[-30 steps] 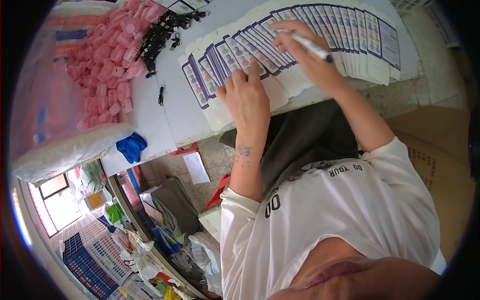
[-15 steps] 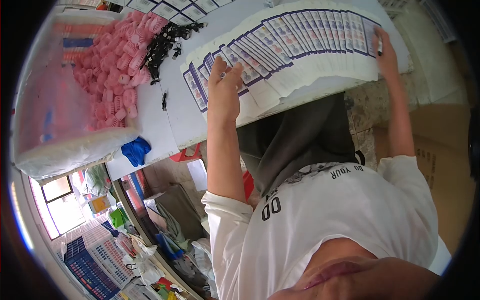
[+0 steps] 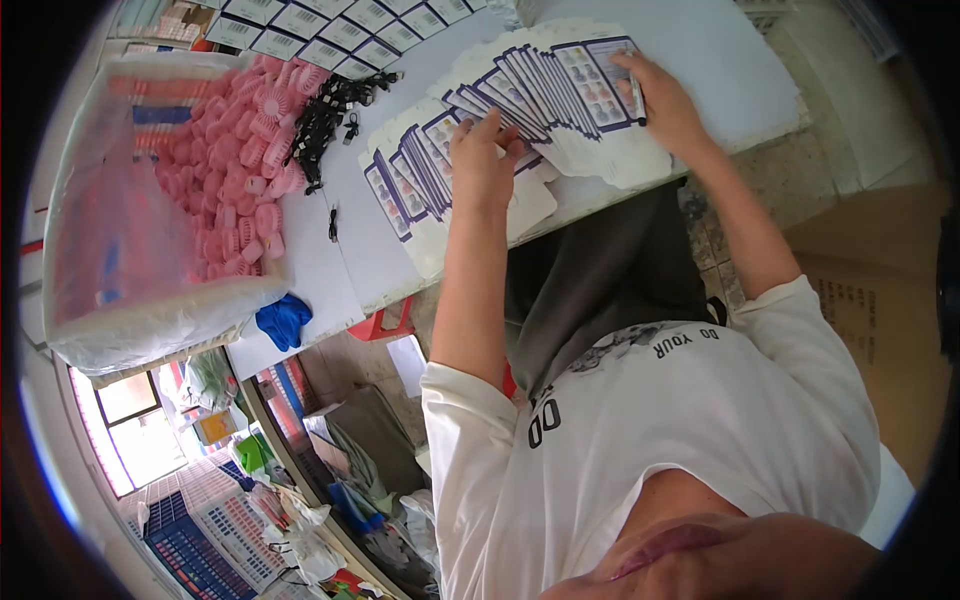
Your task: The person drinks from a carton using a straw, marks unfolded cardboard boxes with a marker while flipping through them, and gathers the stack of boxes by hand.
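Observation:
A fanned, overlapping row of purple-bordered printed cards (image 3: pixel 590 85), showing small coloured pictures, lies across the white table. My left hand (image 3: pixel 485 165), wearing a ring, rests over the left-middle part of the row with its fingers apart and slightly bent. At the right end, my right hand (image 3: pixel 668 108) has its fingertips against the last card. A slim white-and-black pen (image 3: pixel 638 103) is held in that hand. Between my hands the cards stand closely bunched, and their white lower parts spread toward the table's near edge.
To the left, pink handheld fans (image 3: pixel 235 150) fill a plastic-lined box (image 3: pixel 165 320). Black cables (image 3: pixel 325 115) lie beside them, with a single cable (image 3: pixel 333 225) nearer. White boxes with barcodes (image 3: pixel 325 22) stand at the back. A blue cloth (image 3: pixel 284 322) sits at the table corner.
My right hand has moved left, pushing the right end of the card row inward, so the row is shorter and more tightly bunched. My left hand has shifted slightly right in view.

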{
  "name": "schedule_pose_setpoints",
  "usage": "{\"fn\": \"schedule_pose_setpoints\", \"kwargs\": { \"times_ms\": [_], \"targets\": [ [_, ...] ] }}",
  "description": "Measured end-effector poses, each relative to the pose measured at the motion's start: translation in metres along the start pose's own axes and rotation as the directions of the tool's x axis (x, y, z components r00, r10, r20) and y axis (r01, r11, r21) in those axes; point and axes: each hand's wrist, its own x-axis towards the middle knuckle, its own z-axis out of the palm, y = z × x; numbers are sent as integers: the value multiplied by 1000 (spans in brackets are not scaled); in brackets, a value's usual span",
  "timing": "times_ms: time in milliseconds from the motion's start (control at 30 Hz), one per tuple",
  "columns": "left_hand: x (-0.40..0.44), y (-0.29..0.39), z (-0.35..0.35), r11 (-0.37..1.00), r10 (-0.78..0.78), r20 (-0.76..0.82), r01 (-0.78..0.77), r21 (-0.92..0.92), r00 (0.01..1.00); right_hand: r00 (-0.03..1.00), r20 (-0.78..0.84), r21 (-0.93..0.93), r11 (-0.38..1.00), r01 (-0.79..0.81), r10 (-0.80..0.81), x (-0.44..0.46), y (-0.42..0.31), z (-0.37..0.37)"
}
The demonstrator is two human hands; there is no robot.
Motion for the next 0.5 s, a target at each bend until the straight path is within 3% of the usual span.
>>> {"fn": "schedule_pose_setpoints", "kwargs": {
  "times_ms": [67,167,267,367,400,500],
  "targets": [
    [12,2,-9,998,-63,99,61,14,993,999,24,66,997,-27,25,-1,-8,-2],
    [17,-1,-1,950,-106,250,24,313,962,997,41,147,987,-69,64,-3,-19,-2],
    [-15,-11,39,990,-61,213,32,138,975,995,71,323,943,-84,65,-3,-38,0],
    [-26,-21,50,984,23,173,-54,172,985,966,185,383,891,-242,183,-6,-57,-1],
    [-20,-31,43,980,78,230,-116,161,970,967,190,381,894,-234,172,-7,-59,0],
    [-21,-42,28,980,108,181,-136,147,977,994,82,344,934,-96,72,-9,-65,1]
  ]
}}
